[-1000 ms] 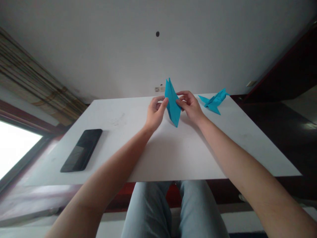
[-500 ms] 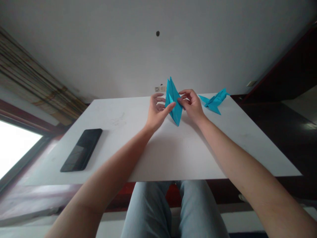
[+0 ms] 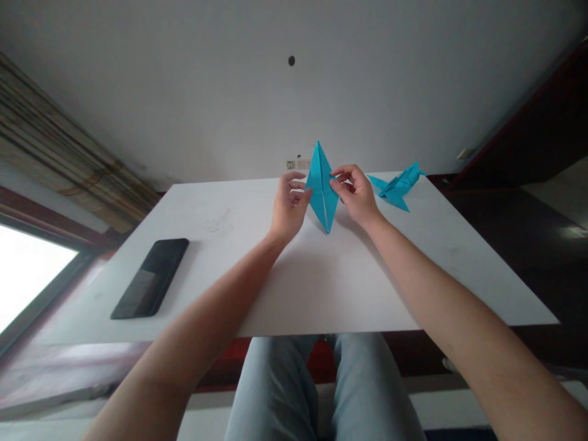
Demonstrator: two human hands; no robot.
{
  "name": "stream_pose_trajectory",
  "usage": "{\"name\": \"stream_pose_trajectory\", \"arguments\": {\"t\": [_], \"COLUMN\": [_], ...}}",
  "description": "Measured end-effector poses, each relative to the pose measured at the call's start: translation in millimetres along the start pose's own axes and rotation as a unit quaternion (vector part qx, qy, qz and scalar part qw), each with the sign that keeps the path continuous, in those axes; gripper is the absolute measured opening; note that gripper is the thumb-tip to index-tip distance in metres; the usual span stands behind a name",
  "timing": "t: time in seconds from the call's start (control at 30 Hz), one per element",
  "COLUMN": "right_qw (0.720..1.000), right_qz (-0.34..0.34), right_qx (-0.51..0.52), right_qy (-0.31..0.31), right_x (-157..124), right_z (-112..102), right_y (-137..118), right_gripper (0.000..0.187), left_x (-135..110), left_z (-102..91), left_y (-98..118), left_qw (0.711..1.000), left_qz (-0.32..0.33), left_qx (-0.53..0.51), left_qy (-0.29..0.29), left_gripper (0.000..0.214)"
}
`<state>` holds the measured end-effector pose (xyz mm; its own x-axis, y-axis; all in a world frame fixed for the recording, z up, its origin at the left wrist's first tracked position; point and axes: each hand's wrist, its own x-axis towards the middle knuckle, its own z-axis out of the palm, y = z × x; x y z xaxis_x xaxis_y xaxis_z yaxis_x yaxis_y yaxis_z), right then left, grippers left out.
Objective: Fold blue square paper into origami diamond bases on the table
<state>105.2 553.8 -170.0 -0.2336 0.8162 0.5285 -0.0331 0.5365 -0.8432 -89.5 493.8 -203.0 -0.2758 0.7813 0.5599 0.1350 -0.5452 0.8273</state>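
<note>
Between my hands a blue folded paper diamond (image 3: 323,184) stands on end above the white table, one point up and one down. A centre line runs down its face, with a narrow slit in the lower half. My left hand (image 3: 291,202) pinches its left corner, thumb in front and the other fingers curved behind. At the right corner, my right hand (image 3: 356,193) grips the paper between thumb and fingers. Just right of that hand, a finished-looking blue origami bird (image 3: 399,186) rests on the table.
A black phone (image 3: 151,278) lies on the left part of the white table (image 3: 349,288). The wall with sockets (image 3: 300,164) rises behind the far edge. A curtain (image 3: 68,141) and a bright window are at the left.
A raised flap on the paper's left side now lies flat, so its face is a smooth diamond. My left thumb has moved from the middle back to the left edge.
</note>
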Motion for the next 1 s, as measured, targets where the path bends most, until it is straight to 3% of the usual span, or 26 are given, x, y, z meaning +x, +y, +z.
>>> {"name": "stream_pose_trajectory", "arguments": {"t": [0.2, 0.5, 0.73, 1.0], "right_qw": [1.0, 0.996, 0.995, 0.992], "right_qz": [0.011, 0.044, 0.056, 0.052], "right_qx": [0.022, 0.065, 0.06, 0.083], "right_qy": [-0.019, -0.033, -0.05, -0.086], "right_x": [0, -1, -2, -4], "right_z": [-1, 1, 1, 0], "right_y": [6, 1, 10, 1], "right_gripper": [0.065, 0.075, 0.077, 0.068], "left_x": [-1, 2, -1, 3], "left_z": [0.2, -2.4, -1.1, -7.2], "left_y": [0, -5, -12, -21], "left_qw": [1.0, 0.999, 0.999, 0.999], "left_qz": [-0.027, -0.033, -0.021, 0.002], "left_qx": [-0.002, 0.001, -0.029, -0.021], "left_qy": [0.0, 0.021, -0.025, -0.034], "left_gripper": [0.014, 0.024, 0.061, 0.049]}}
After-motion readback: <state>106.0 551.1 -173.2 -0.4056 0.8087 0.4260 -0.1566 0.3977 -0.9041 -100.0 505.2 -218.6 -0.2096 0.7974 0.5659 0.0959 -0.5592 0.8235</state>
